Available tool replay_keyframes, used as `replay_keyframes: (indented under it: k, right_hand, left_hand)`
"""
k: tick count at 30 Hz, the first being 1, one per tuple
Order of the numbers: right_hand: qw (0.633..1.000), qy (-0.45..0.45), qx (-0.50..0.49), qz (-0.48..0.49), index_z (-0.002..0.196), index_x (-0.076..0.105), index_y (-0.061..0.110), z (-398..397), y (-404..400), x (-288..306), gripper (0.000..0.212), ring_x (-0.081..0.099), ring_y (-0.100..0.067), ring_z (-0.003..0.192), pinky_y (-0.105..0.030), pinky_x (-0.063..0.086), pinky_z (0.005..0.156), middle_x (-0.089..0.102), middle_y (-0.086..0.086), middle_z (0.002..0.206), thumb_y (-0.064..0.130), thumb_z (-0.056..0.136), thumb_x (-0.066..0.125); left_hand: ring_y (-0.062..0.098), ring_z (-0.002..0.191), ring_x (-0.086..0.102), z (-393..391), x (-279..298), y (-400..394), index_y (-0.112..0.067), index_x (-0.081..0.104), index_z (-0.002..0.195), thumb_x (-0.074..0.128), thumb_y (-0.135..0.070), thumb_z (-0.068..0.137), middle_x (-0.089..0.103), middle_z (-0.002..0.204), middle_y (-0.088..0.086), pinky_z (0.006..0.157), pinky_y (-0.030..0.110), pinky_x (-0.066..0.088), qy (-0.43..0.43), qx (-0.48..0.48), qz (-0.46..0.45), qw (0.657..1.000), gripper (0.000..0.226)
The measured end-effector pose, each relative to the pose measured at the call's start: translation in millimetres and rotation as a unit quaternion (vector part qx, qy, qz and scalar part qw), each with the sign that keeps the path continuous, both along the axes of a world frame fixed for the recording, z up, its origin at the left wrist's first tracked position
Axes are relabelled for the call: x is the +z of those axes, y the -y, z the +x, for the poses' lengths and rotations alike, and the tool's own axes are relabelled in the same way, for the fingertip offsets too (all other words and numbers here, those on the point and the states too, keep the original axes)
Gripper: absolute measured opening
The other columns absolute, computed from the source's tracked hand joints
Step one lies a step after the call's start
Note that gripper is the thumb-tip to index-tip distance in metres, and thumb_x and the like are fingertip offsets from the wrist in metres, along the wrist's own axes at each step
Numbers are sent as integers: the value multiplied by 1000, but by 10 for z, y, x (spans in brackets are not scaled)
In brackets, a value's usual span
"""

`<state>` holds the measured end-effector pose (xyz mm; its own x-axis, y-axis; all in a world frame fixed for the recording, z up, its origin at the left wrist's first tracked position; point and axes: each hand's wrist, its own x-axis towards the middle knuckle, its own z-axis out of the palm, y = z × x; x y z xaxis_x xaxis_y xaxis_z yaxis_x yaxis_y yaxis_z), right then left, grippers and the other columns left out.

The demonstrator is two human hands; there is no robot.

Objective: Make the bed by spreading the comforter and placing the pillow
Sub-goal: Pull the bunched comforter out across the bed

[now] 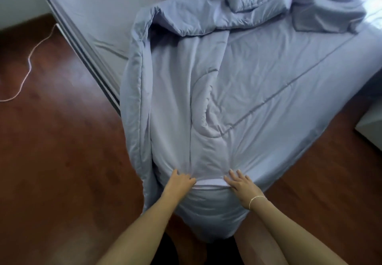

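Spreading step: left hand (182, 181) pinching comforter (237, 91) corner, right hand (240, 185) flat on it; next, unfolding bunched part at 12 o'clock.

The bed (86, 16) stands on a dark wooden floor (62, 151). On it lies a pale blue comforter (248, 99), bunched at the far end and hanging over the near corner.

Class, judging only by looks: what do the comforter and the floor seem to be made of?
Comforter: soft padded fabric with a faint sheen, probably a cotton or polyester blend; it puckers into creases and shows stitched quilting lines. Floor: reddish-brown wood or laminate, glossy; faint plank lines and reflections.
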<state>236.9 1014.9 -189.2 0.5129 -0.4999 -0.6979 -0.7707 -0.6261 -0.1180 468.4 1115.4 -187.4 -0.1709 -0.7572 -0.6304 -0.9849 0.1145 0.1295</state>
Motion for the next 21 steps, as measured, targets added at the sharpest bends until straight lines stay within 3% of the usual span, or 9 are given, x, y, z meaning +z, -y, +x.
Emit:
replay_keyframes:
  k: [2, 4, 5, 8, 12, 14, 16, 18, 21]
  right_hand:
    - [999, -24, -44, 9, 150, 19, 23, 153, -49, 89, 55, 9, -32, 147, -40, 12, 119, 7, -8, 160, 25, 99, 38]
    - [996, -12, -85, 4, 149, 24, 20, 317, -64, 176, 63, 19, -31, 144, -37, 18, 117, 13, -11, 158, 30, 92, 50]
    - [995, 5, -104, -5, 148, 25, 19, 392, -99, 198, 67, 22, -30, 142, -35, 20, 117, 17, -12, 157, 30, 89, 55]
    - [989, 54, -138, -25, 146, 28, 17, 622, -265, 220, 70, 25, -30, 141, -33, 22, 115, 24, -12, 152, 24, 84, 61]
    - [987, 44, -152, -31, 144, 33, 23, 893, -471, 24, 66, 24, -36, 141, -42, 25, 115, 25, -13, 153, 22, 85, 63]
    - [985, 39, -155, -71, 132, 52, 21, 911, -492, -162, 60, 46, -40, 127, -46, 42, 103, 48, -14, 139, 14, 75, 71]
    - [983, 30, -142, -111, 107, 69, 21, 921, -500, -282, 42, 66, -36, 100, -40, 57, 81, 68, -10, 111, 10, 66, 71]
    - [980, 47, -123, -146, 92, 73, 22, 897, -519, -359, 29, 70, -30, 88, -33, 59, 70, 72, -5, 95, 13, 72, 54]
    - [973, 59, -145, -169, 88, 73, 23, 884, -585, -320, 27, 71, -25, 92, -29, 58, 61, 73, 3, 91, 9, 67, 65]
  left_hand:
    - [32, 114, 52, 160, 30, 54, -12, 48, 123, 42, -10, 92, 56, 123, 12, 107, 49, 22, 1, -52, -20, 998, 32]
    - [32, 120, 49, 380, 79, 125, -14, 46, 130, 42, -13, 93, 51, 130, 13, 108, 50, 24, 14, -85, -38, 996, 37]
    - [32, 115, 52, 484, 122, 174, -14, 51, 126, 42, -14, 91, 54, 125, 14, 104, 50, 30, 23, -107, -72, 991, 37]
    - [26, 80, 65, 771, 104, 365, -22, 70, 89, 42, -19, 75, 67, 91, 6, 75, 42, 51, 71, -123, -113, 983, 32]
    - [28, 89, 67, 1134, -12, 717, -23, 73, 93, 67, -21, 67, 70, 104, 9, 74, 49, 55, 125, -124, -161, 971, 27]
    - [31, 89, 67, 1283, -114, 814, -20, 73, 92, 67, -17, 65, 69, 104, 13, 78, 54, 53, 140, -154, -188, 960, 28]
    - [30, 75, 66, 1371, -249, 855, -17, 70, 81, 51, -13, 71, 69, 90, 13, 82, 55, 52, 119, -186, -224, 949, 22]
    - [27, 60, 61, 1422, -379, 877, -16, 64, 72, 45, -10, 70, 65, 70, 10, 84, 49, 53, 82, -219, -252, 939, 20]
    - [24, 51, 58, 1562, -428, 813, -16, 60, 69, 59, -9, 62, 59, 55, 6, 70, 35, 53, 50, -242, -262, 933, 9]
